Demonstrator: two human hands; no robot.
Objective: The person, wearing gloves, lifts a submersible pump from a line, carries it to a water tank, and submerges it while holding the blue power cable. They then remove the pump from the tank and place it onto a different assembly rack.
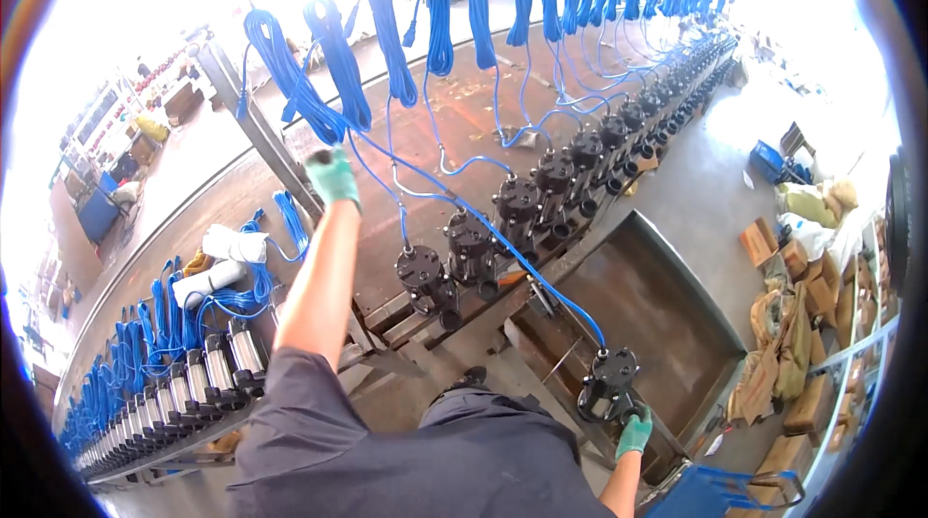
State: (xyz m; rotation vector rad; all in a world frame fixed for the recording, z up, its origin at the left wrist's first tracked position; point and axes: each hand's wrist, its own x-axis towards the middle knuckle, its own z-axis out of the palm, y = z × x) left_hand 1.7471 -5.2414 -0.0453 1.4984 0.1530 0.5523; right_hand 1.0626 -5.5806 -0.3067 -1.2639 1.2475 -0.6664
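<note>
My right hand (635, 431), in a green glove, grips the lower outlet side of a black submersible pump (611, 383) at the edge of a metal trough. A blue cable (541, 284) runs from the pump's top up and left to a hanging blue cable coil (293, 78). Raised at the left, my green-gloved left hand (333, 178) is closed at the lower end of that coil; its fingers are partly hidden. Beside it hangs another blue coil (338, 64). Nearest in the row of black pumps stands one pump (422, 272), apart from both hands.
Several black pumps (556, 175) line the conveyor, their coils hanging above. The metal trough (667, 276) lies right of them. Silver-bodied pumps (198, 378) with blue cables stand at left. A metal post (256, 127) rises near my left hand. Cardboard boxes (817, 402) and a blue crate (715, 491) are at right.
</note>
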